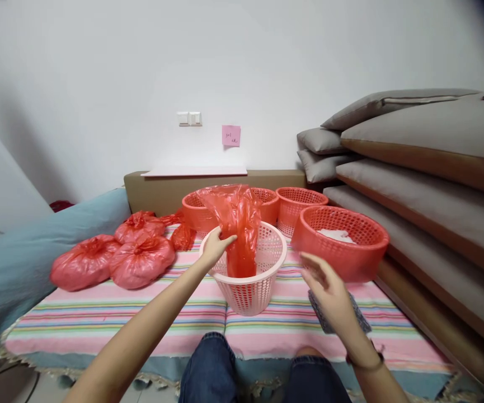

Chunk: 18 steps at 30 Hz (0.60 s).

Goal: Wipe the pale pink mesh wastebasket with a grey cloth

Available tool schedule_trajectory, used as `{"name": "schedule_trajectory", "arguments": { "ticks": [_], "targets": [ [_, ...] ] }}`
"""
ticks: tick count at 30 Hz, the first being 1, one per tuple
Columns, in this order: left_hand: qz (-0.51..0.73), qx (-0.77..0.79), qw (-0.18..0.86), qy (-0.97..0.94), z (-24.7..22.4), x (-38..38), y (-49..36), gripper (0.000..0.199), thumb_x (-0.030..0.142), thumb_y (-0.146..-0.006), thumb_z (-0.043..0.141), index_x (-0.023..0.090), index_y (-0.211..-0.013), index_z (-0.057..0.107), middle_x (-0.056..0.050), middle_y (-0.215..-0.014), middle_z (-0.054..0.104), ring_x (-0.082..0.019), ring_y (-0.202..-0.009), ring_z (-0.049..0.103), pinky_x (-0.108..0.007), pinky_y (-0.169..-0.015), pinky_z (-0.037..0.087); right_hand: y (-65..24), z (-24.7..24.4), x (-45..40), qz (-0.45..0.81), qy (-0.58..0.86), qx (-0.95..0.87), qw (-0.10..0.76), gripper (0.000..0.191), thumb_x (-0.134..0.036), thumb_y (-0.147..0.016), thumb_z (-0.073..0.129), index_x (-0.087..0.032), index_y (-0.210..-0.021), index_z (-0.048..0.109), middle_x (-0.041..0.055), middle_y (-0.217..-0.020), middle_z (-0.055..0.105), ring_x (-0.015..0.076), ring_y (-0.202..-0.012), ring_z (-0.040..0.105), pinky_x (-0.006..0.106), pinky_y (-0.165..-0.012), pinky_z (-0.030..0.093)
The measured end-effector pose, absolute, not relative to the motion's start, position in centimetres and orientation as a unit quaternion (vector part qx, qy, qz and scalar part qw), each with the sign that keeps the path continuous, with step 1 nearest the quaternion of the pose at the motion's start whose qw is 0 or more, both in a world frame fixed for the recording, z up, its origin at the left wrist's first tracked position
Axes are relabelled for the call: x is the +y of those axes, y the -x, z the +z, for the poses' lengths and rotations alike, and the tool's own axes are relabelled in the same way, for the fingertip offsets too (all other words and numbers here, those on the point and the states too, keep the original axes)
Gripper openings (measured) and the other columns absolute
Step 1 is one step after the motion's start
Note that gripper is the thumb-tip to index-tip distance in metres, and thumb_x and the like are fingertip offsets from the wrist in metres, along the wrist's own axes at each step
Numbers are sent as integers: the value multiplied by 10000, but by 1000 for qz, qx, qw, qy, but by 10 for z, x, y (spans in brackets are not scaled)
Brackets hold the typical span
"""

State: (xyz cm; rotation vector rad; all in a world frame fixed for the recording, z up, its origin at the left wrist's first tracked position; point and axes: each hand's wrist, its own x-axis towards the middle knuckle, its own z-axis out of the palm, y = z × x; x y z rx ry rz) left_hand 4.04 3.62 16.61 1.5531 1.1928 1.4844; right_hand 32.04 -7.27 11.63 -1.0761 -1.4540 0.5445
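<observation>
— What do the hands have right now?

— From my feed, the left hand (215, 246) pinches a translucent red plastic bag (237, 226) by its side; the bag stands up out of a white perforated plastic basket (252, 280). The right hand (329, 294) holds nothing, fingers spread loosely, hovering just right of that basket.

— And where does the basket sit?

— On the bed with the pink striped cover (120, 313), near the middle of its front edge. Behind it, toward the headboard, I see three red perforated baskets (342, 246); the nearest one lies tilted at the right edge. Knotted red plastic bags, filled (111, 257), lie grouped at the left edge, beside a blue bolster (36, 246).
</observation>
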Motion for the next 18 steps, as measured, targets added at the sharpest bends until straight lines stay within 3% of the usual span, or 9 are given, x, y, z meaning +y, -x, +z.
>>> {"name": "schedule_trajectory", "arguments": {
  "ticks": [3,5,7,9,11,13,15,16,18],
  "targets": [
    [547,443,296,-646,170,31,-41,318,236,-678,795,154,-972,703,-104,-1053,759,-280,-994,691,-434,-917,538,-307,172,-14,149,425,-667,593,631,-515,-883,638,-204,-1413,498,173,-1476,513,294,-1363,498,498,-1130,425],
    [530,428,293,-671,169,25,-43,326,220,-667,807,159,-970,704,-106,-1071,754,-295,-1015,688,-457,-936,536,-295,207,25,68,417,-725,544,796,-502,-854,687,-198,-1517,370,172,-1591,367,308,-1492,304,541,-1215,275],
    [511,415,298,-692,168,19,-44,373,232,-656,829,171,-1000,699,-110,-1112,740,-308,-1049,680,-485,-962,527,-284,237,57,30,403,-780,478,904,-450,-828,733,-180,-1563,281,175,-1629,291,315,-1539,159,559,-1228,216],
    [492,411,310,-702,169,16,-41,533,283,-642,860,175,-1125,662,-139,-1207,699,-324,-1111,659,-507,-989,514,-276,257,80,23,391,-818,422,937,-374,-784,786,-152,-1553,300,206,-1598,344,334,-1515,239,555,-1212,251],
    [504,424,302,-689,178,16,-33,788,366,-630,879,176,-1319,546,-196,-1362,594,-343,-1203,612,-529,-1009,500,-269,268,91,20,364,-851,379,768,-260,-783,776,-132,-1465,445,211,-1484,505,322,-1405,450,523,-1166,347],
    [546,427,226,-684,199,17,-23,1017,443,-604,890,189,-1455,394,-238,-1513,423,-370,-1340,498,-564,-1066,443,-263,272,91,1,316,-882,350,546,-153,-800,719,-134,-1327,574,175,-1351,627,281,-1272,581,478,-1108,422],
    [557,387,84,-730,232,15,-14,1125,468,-543,919,201,-1482,362,-222,-1585,315,-389,-1467,311,-595,-1168,292,-257,272,82,-36,272,-903,329,465,-96,-800,684,-139,-1256,607,150,-1279,667,262,-1213,615,447,-1065,458],
    [534,350,26,-770,250,13,-11,1098,467,-518,930,197,-1451,417,-206,-1570,352,-392,-1490,259,-603,-1198,211,-254,271,75,-56,259,-912,314,458,-89,-808,672,-138,-1257,596,148,-1252,677,261,-1188,625,436,-1039,474],
    [435,295,-25,-851,284,8,-10,848,428,-605,894,209,-1348,549,-153,-1456,517,-364,-1474,304,-606,-1216,116,-248,272,60,-88,252,-922,280,420,-109,-854,640,-133,-1266,564,146,-1171,703,257,-1100,657,411,-963,509]
  ]
}}
